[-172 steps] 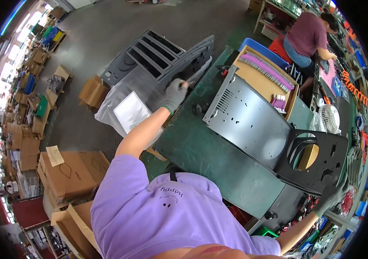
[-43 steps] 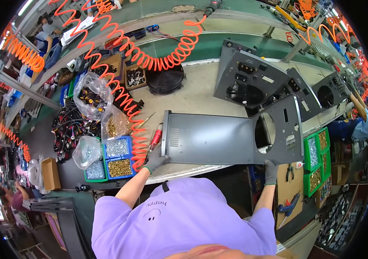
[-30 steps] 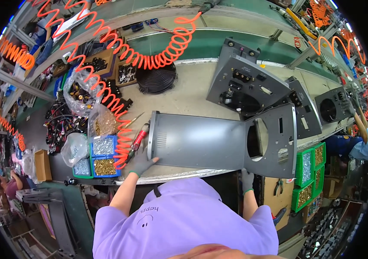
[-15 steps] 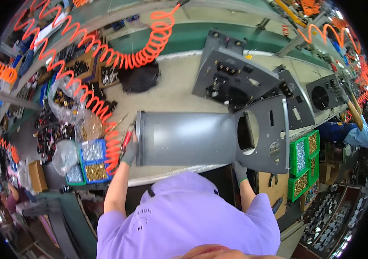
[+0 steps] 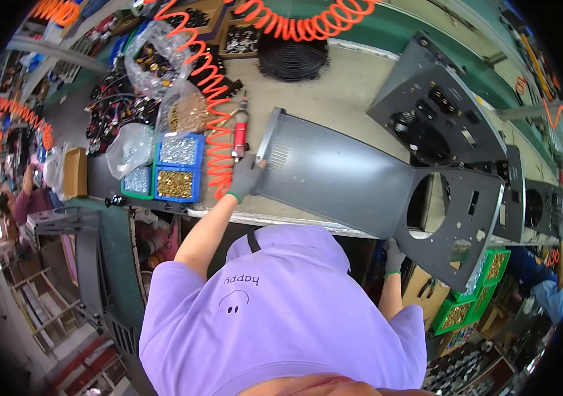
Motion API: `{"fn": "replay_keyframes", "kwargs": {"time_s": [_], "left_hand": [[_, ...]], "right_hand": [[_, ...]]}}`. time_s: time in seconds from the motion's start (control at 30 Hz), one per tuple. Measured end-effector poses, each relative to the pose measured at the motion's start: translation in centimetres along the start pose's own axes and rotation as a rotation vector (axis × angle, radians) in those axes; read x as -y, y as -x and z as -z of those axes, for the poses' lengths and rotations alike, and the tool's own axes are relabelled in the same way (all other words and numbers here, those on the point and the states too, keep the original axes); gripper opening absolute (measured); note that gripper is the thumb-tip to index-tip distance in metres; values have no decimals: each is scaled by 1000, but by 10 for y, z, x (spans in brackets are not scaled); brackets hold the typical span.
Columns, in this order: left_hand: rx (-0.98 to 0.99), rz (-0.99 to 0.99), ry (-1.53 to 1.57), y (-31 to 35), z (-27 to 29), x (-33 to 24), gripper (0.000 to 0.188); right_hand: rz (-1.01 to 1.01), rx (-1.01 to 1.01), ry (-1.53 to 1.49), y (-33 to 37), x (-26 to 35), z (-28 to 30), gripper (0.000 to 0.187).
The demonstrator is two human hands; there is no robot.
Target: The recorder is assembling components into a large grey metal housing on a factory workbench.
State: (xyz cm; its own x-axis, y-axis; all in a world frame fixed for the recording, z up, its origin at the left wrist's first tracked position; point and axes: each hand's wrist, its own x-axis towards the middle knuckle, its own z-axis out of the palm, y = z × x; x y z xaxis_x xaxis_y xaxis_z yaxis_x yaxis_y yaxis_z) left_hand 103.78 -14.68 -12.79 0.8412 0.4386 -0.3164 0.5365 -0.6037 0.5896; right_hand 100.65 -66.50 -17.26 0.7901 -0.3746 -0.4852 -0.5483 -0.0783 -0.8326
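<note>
— Logging the grey metal sheet (image 5: pixel 337 175) first. Where is it resting?

— It is lying between the hands on the pale bench (image 5: pixel 344 89), its vented end touching the left hand (image 5: pixel 247 178). Its near edge is meeting the right hand (image 5: pixel 394 257) by the bend, and the holed plate (image 5: pixel 458 228) is slanting away to that hand's right.

— Are the hands clamping it?

— The left is partly curling, thumb over the end flange; its underside is hiding, so I am not calling a grip. The right is touching the near edge, fingers mostly hiding; I cannot tell there either.

— What is changing?

— What is looking like the same sheet is no longer lying on the green table of some seconds ago. The left hand is now sitting farther up the flanged end, off the near corner it was touching a second ago.

— Suggesting what?

— Judging only: the person is steadying the sheet's placement from both ends, and neither hand is visibly holding a tool.

— And outward?

— A red screwdriver (image 5: pixel 240 132) is lying just beyond the left hand, an orange coiled hose (image 5: pixel 222 187) running beside it. Left of that hand, blue trays (image 5: pixel 179 165) are holding silver and brass-coloured fasteners. Beyond the right hand, a dark panel unit (image 5: pixel 436 109) is standing tilted; green trays (image 5: pixel 471 303) are sitting to that hand's right.
</note>
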Motion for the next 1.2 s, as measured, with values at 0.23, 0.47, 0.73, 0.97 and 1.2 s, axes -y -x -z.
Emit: {"fn": "replay_keyframes", "kwargs": {"time_s": [0.23, 0.47, 0.73, 0.97, 1.2], "left_hand": [[73, -36, 70, 35, 5, 19, 38], [-32, -180, 422, 41, 105, 50, 28], [-679, -190, 469, -20, 297, 171, 19], [-1125, 153, 287, -23, 425, 376, 20], [-701, 764, -25, 66, 357, 452, 59]], "right_hand": [[-167, -197, -203, 31, 30, -35, 15], [-283, -59, -26, 67, 5, -135, 16], [-157, 104, 110, 135, 54, -229, 24], [86, 203, 248, 156, 103, -280, 28], [120, 330, 351, 137, 113, -319, 29]]}}
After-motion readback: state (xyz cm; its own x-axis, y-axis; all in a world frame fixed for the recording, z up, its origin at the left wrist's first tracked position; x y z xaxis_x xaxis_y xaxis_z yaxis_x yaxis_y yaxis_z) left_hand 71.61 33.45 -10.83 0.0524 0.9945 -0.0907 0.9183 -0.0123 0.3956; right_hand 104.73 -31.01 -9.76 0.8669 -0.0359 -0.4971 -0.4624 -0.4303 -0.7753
